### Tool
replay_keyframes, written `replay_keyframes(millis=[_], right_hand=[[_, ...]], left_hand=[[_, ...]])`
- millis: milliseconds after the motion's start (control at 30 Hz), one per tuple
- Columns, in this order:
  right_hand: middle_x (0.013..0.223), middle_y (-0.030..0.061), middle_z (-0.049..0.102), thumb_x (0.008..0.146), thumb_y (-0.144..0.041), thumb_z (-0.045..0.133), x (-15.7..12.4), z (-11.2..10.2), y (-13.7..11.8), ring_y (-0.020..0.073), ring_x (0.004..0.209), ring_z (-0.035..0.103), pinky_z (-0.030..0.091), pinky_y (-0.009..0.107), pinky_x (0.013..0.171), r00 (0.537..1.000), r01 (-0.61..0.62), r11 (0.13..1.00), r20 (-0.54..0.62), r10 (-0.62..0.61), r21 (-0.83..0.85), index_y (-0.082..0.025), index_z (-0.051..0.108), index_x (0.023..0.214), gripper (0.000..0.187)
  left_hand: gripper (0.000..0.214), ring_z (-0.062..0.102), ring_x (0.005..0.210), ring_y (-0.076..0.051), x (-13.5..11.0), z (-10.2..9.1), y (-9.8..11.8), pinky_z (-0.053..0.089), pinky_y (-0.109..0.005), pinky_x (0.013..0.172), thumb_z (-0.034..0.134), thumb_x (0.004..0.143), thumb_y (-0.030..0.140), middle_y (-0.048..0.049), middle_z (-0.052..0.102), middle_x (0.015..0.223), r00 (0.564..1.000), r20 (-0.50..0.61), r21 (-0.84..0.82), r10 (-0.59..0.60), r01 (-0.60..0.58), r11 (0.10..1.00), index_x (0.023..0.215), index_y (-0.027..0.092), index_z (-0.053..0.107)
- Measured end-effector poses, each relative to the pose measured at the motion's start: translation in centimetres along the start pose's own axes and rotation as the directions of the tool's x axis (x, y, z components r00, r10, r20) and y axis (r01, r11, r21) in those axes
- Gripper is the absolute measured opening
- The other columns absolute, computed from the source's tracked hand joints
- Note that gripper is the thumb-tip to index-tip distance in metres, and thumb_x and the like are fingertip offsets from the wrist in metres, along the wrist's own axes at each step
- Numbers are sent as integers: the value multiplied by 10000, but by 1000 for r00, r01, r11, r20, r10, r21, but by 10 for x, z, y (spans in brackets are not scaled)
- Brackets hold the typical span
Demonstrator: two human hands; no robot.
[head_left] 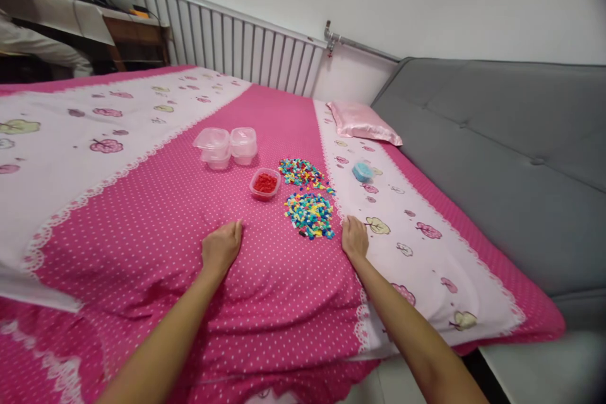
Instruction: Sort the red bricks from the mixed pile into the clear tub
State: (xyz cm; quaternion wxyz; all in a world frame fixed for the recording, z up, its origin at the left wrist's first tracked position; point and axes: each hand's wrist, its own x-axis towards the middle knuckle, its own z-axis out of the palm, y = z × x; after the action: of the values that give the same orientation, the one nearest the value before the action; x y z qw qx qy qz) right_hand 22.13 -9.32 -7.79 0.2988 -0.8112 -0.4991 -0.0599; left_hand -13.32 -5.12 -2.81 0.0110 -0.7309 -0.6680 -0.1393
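My left hand rests as a fist on the pink dotted bedspread, with nothing showing in it. To the right, my right hand is also closed and lies on the cloth, close beside a pile of small multicoloured pieces. Behind that pile spreads a second multicoloured pile, with a few loose pieces between the two. A clear plastic tub holding small red pieces stands left of the piles, beyond my left hand.
Stacked clear containers and another clear stack stand farther back. A small box of light blue pieces sits at right. Beyond are a pink pillow, a grey headboard and a white radiator. Someone's leg shows at far left.
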Motion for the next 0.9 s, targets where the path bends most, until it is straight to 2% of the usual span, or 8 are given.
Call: replay_keyframes(millis=[400,733,833,900], right_hand=[[1289,155,569,945,-352,304,4,-9,-8,256,1190,467,300,364,1024,999,-44,999,22,44,1,-85,562,1251,481],[1360,176,503,926,-387,320,8,-10,-10,312,1242,416,279,422,1025,995,-63,998,85,61,27,-84,523,1292,517],[1308,202,538,893,-455,352,22,-2,-3,335,1179,463,323,466,964,990,-93,991,119,81,97,-120,563,1249,532],[1198,209,604,867,-516,369,41,5,2,336,1065,527,366,475,890,989,-67,989,138,49,131,-151,602,1194,543]], left_hand=[[565,641,724,-236,-1,-3,6,341,-286,583,180,947,475,-100,705,830,998,-39,24,-41,42,999,857,186,656],[552,642,744,-246,2,1,8,356,-301,591,199,930,489,-111,710,891,995,-62,33,-80,82,996,853,186,654],[526,630,715,-230,3,3,7,344,-295,581,223,919,491,-99,709,875,992,-77,25,-100,102,995,827,196,649],[508,622,702,-220,4,5,6,339,-291,579,238,914,483,-95,704,864,990,-91,27,-109,112,993,801,198,643]])
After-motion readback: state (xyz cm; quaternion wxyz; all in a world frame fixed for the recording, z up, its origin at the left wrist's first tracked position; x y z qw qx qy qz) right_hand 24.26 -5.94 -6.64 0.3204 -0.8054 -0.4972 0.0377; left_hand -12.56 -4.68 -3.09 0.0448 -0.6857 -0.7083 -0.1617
